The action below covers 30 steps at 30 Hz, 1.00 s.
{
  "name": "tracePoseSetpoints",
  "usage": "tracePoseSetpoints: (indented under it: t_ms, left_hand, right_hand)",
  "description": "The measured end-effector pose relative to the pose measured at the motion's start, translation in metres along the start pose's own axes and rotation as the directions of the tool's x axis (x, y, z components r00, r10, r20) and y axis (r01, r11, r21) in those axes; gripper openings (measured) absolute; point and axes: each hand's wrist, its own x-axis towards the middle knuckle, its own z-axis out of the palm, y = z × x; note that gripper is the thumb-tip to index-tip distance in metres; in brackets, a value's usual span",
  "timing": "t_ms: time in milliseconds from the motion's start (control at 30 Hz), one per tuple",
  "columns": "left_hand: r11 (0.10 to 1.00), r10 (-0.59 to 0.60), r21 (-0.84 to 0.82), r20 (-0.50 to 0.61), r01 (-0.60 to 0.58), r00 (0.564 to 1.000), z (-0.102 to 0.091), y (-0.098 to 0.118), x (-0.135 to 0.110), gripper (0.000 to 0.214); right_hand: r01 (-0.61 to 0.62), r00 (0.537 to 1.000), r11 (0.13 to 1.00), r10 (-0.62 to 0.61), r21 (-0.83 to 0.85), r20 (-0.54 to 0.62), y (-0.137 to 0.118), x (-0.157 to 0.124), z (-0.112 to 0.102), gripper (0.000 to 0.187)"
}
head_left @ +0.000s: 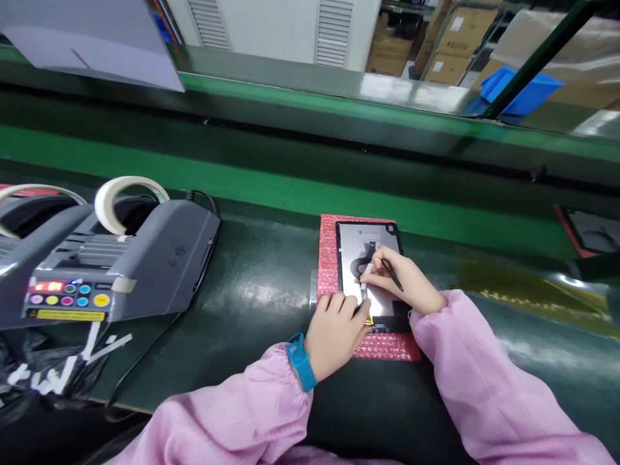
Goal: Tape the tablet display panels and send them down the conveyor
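Note:
A tablet-like device (pixel 356 242) lies open, inner side up, on a pink bubble-wrap sheet (pixel 328 252) on the dark green bench. My left hand (pixel 338 332) rests on the device's near left corner, fingers curled and pressing it down. My right hand (pixel 404 278) is over the middle of the device, pinching a thin dark tool (pixel 392 274) like tweezers, its fingertips touching a pale strip on the inside. A blue wristband (pixel 301 361) circles my left wrist. Both arms wear pink sleeves.
A grey automatic tape dispenser (pixel 121 265) with a white tape roll (pixel 123 200) stands at the left, white tape strips (pixel 104 345) hanging off its front. A green conveyor (pixel 290 187) runs behind. Another pink-backed device (pixel 588 232) lies at the far right; cardboard boxes and a blue bin (pixel 520 90) beyond.

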Motion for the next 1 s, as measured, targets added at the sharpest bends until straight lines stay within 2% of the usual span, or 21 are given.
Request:
tracePoseSetpoints:
  t_ms: [200, 433, 800, 1000]
  left_hand:
    - [1.000, -0.010, 0.019, -0.104, 0.012, 0.995, 0.003, -0.003, -0.002, 0.037]
    - [1.000, -0.015, 0.011, -0.138, 0.016, 0.990, 0.006, -0.004, -0.003, 0.038]
    - [1.000, -0.006, 0.011, -0.079, 0.007, 0.997, 0.005, -0.004, -0.004, 0.038]
    - [1.000, 0.000, -0.025, -0.020, -0.001, 1.000, 0.001, -0.005, -0.002, 0.040]
  right_hand:
    - [0.023, 0.999, 1.000, -0.023, -0.011, 0.032, 0.007, 0.014, 0.005, 0.049]
    - [0.000, 1.000, 1.000, 0.000, 0.006, 0.025, 0.010, 0.015, 0.007, 0.045]
    - [-0.018, 1.000, 1.000, 0.018, -0.016, -0.026, 0.015, 0.013, 0.013, 0.043]
    - [-0.050, 0.991, 0.999, 0.048, -0.013, -0.124, 0.022, 0.020, 0.016, 0.053]
